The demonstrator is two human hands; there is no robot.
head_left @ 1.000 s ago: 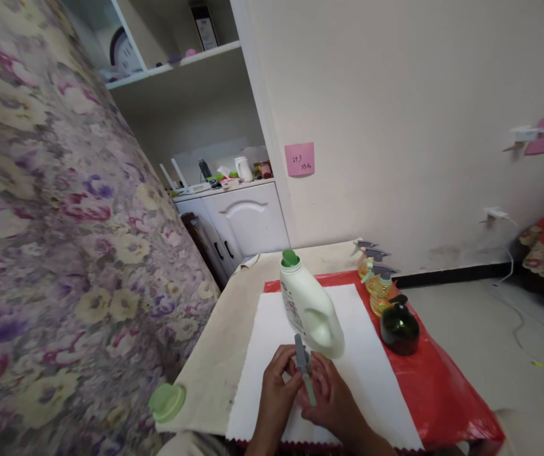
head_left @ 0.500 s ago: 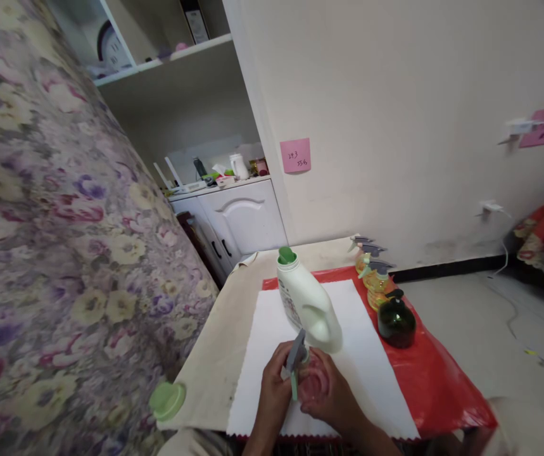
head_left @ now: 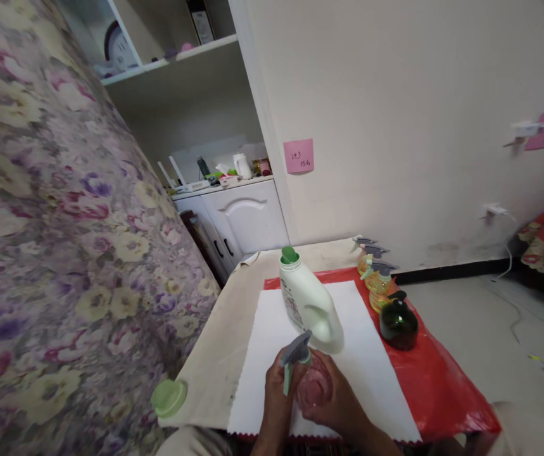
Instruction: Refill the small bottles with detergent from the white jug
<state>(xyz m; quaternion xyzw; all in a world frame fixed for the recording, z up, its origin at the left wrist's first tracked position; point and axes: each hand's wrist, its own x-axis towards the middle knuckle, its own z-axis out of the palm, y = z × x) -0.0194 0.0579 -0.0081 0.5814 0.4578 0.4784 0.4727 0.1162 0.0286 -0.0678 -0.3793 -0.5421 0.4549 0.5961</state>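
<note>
Over the near part of the white sheet [head_left: 262, 361], both my hands hold a pink see-through spray bottle [head_left: 313, 387]. My right hand [head_left: 342, 405] wraps round its body from the right. On the left, my left hand [head_left: 276, 392] is closed at the grey and light green spray head [head_left: 296, 349], with its fingers partly hidden. Just beyond my hands stands a large pale green jug [head_left: 310, 301] with its cap off and a green spout in its neck. A light green cap [head_left: 169, 398] lies at the table's left front corner.
Several yellow spray bottles [head_left: 379, 292] and a dark green round bottle [head_left: 398, 324] stand along the right on red plastic [head_left: 436, 386]. A flowered curtain [head_left: 86, 253] hangs at the left. The wall [head_left: 395, 126] rises behind the table, beside a cabinet [head_left: 247, 215].
The spray head has turned in my left hand, so its grey top now shows more from the side. My right hand keeps its hold on the bottle. The view has shifted slightly.
</note>
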